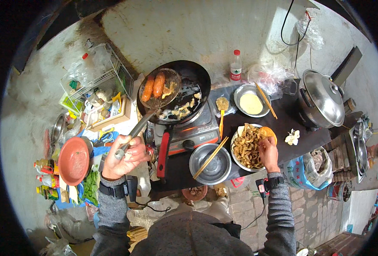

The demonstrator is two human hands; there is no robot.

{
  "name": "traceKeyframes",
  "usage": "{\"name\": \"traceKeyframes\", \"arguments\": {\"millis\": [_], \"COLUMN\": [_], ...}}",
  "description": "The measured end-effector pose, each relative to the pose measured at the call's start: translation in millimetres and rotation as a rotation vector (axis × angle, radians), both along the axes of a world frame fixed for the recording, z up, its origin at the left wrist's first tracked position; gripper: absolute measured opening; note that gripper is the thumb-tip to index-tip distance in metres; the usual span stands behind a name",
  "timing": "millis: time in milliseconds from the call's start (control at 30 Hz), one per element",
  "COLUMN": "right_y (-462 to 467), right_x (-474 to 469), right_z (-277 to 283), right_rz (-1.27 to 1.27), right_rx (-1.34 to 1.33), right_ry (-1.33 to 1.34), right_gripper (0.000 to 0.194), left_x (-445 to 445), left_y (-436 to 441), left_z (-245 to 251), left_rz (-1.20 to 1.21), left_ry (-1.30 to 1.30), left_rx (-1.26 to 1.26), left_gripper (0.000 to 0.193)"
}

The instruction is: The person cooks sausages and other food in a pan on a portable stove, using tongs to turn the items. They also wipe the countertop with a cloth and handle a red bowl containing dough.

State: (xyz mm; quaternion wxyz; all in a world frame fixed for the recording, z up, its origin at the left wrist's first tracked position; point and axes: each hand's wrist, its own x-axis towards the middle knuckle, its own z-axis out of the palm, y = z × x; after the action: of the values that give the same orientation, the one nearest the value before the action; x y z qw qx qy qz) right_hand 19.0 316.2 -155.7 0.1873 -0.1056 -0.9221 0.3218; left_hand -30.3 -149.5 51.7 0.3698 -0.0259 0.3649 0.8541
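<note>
My left hand (127, 155) grips the handle of a wire-mesh skimmer (150, 101), whose basket rests over the left part of a black frying pan (193, 78). Two browned sausage-shaped pieces (159, 84) and a small fried piece lie in the mesh. Smaller battered pieces (185, 110) sit in bubbling oil in the pan. At the right side of a bowl (237, 161) heaped with brown fried strips (248, 145), my right hand (269, 153) has its fingers bunched against a round orange piece (267, 132); whether they grip it is hidden.
The pan stands on a portable gas stove (205, 126), its red handle (164, 153) toward me. Chopsticks lie across a metal bowl (205, 169). Pale batter (251, 103) fills another bowl. A lidded pot (322, 99) stands right; a pink basin (74, 161) sits left.
</note>
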Motion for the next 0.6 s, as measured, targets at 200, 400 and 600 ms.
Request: {"name": "traceKeyframes", "arguments": {"millis": [200,400,600], "right_y": [1.8,-6.1,0.0], "right_x": [7.5,7.9,44.1], "right_z": [-4.3,-6.8,-6.9], "right_rz": [-0.053,-0.181,-0.181], "right_rx": [0.054,0.037,0.03], "right_ry": [-0.071,-0.102,0.102], "right_gripper": [0.024,0.028,0.025], "left_x": [-4.4,-9.1,-4.1], "left_y": [-5.4,-8.3,-8.8], "left_z": [17.9,14.5,4.3], "left_rz": [0.052,0.029,-0.001], "left_ry": [0.067,0.057,0.073], "left_rx": [-0.024,-0.002,0.017], "left_gripper": [0.022,0.022,0.023]}}
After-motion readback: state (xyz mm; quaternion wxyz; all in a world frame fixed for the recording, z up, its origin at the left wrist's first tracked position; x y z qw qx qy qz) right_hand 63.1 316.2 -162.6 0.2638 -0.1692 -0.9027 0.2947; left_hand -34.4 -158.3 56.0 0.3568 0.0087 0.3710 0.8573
